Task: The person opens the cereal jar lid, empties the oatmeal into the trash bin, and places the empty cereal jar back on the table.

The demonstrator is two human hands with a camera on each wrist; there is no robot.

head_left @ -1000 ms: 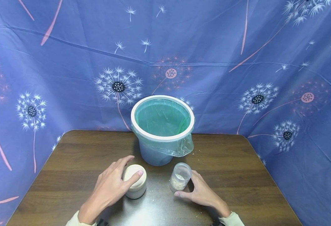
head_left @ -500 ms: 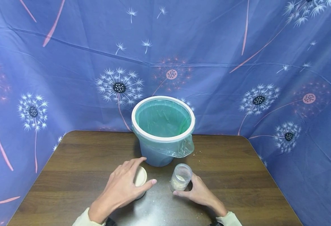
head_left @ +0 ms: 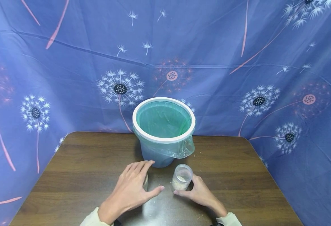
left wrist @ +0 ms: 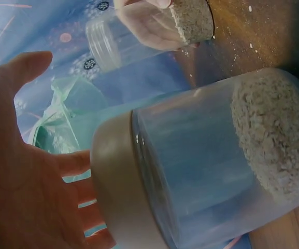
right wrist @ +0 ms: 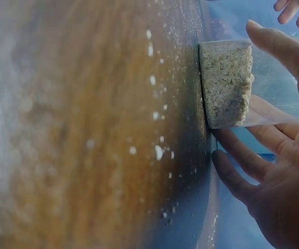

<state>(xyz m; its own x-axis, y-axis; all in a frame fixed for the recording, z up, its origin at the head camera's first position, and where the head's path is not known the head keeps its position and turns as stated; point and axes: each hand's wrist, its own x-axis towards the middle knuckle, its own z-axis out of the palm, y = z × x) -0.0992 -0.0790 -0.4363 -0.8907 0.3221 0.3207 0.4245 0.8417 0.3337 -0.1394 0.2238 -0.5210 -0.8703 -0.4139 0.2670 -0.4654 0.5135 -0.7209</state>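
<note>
Two hands apart: left hand (head_left: 132, 187) spread beside lidded jar (left wrist: 201, 161), right hand (head_left: 201, 192) curved around open jar (head_left: 181, 179) of pale flakes, both upright on worktop (head_left: 239, 175)

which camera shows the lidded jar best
The left wrist view: the lidded jar fills much of it, lid and flaky contents both showing. In the head view the left hand hides all but a sliver; I can't make it out from the right wrist.
</note>
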